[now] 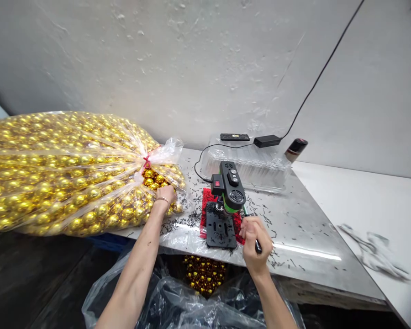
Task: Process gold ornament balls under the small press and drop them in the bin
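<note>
A large clear plastic bag [65, 173] full of shiny gold balls lies on its side at the left, tied with a red string. My left hand [165, 194] reaches into an opening of the bag among the gold balls [153, 177]; its fingertips are hidden. At the centre stands a small black machine [232, 187] with a black base plate [221, 228], over a red mat [205, 214]. My right hand [256, 240] is closed around a black-handled tool [258, 246] at the machine's right side.
Behind the machine lies a clear plastic tray [250, 167], with a black adapter [267, 140] and its cable. A dark-capped bottle [295, 150] leans nearby. White gloves [375, 251] lie at the right. Below the table edge, an open plastic bag [185, 304] holds more gold balls.
</note>
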Demonstrator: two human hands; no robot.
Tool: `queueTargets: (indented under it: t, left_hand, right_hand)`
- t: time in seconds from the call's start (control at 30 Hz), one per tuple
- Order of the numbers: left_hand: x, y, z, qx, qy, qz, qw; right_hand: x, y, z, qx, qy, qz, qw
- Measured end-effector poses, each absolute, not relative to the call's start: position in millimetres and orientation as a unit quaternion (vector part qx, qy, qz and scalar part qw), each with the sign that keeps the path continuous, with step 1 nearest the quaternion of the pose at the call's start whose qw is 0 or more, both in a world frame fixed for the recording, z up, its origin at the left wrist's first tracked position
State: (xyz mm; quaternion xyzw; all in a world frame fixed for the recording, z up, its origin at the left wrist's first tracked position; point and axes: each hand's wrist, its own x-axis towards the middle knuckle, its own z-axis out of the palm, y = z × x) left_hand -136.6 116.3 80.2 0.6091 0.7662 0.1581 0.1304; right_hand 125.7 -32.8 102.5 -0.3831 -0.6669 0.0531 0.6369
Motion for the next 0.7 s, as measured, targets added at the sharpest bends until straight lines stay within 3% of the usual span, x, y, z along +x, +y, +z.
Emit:
queueTargets:
  t: [0.1, 0.27, 0.4, 0.57, 0.7]
  left_hand:
    - [-139, 101, 82, 0.617, 0.739, 0.214, 0.166]
    - [-123, 46, 75, 0.429, 0.515, 0.535, 0.515]
    - [-91, 2, 64, 0.275, 0.41, 0.555, 0.669]
    - [-54, -13, 50, 0.253, 0.409, 0.51, 0.713]
    - [-32, -2, 40, 0.397, 0.506, 0.463, 0.61]
  right_hand:
    - [127, -33, 102, -0.382, -0.676, 0.052, 0.629]
    - [126, -33, 104, -0.385, -0.676, 0.05, 0.627]
    - [125, -33, 106, -0.383, -0.675, 0.046, 0.629]
    - [126, -34, 108, -0.382, -0.683, 0.045, 0.621]
    - [126, -35, 109, -0.388, -0.687, 0.04, 0.613]
